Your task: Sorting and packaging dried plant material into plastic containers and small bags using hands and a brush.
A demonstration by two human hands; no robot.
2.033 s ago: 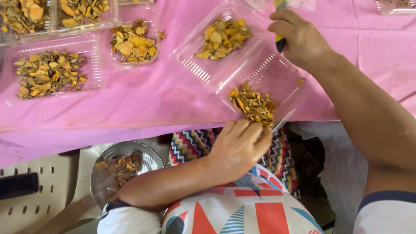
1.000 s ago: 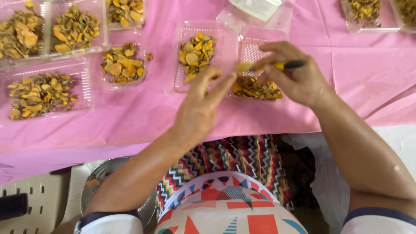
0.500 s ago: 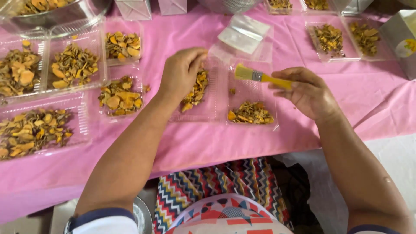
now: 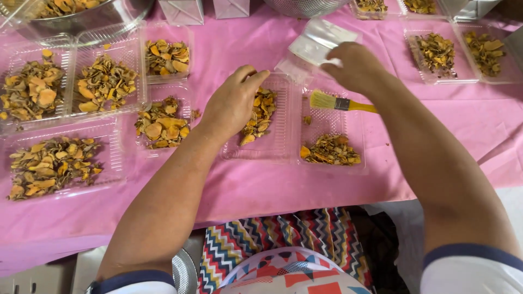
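Left hand (image 4: 233, 103) fingers together, flat on tray (image 4: 283, 142) of dried slices (image 4: 260, 111); right hand (image 4: 355, 66) fingers clamped on plastic bags (image 4: 316, 46), brush (image 4: 340, 102) just below.

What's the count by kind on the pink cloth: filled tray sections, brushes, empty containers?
Tray sections holding dried slices: 11, two of them cut off at the top edge
Brush: 1
Empty clear container, in the right hand: 1
Total: 13
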